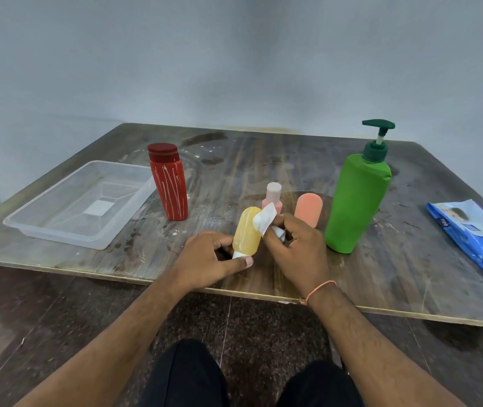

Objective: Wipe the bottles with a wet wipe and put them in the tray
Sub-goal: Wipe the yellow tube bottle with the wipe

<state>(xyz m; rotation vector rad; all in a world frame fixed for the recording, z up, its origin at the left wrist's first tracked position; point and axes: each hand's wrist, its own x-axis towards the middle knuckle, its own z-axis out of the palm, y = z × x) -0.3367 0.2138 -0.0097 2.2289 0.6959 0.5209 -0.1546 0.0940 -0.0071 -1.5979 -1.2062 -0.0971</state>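
My left hand (209, 257) grips the white cap end of a small yellow bottle (246, 232), which is held tilted just above the table. My right hand (294, 248) pinches a crumpled white wet wipe (265, 218) against the yellow bottle's upper side. Behind them stand a small pink bottle (273, 195) and an orange bottle (308, 209). A red bottle (169, 182) stands to the left, and a tall green pump bottle (357, 198) to the right. The clear plastic tray (43, 227) lies at the left with nothing in it.
A blue pack of wet wipes (475, 239) lies at the table's right edge. The worn wooden table (263, 160) ends close to me, with my knees and dark floor below. A plain wall stands behind the table.
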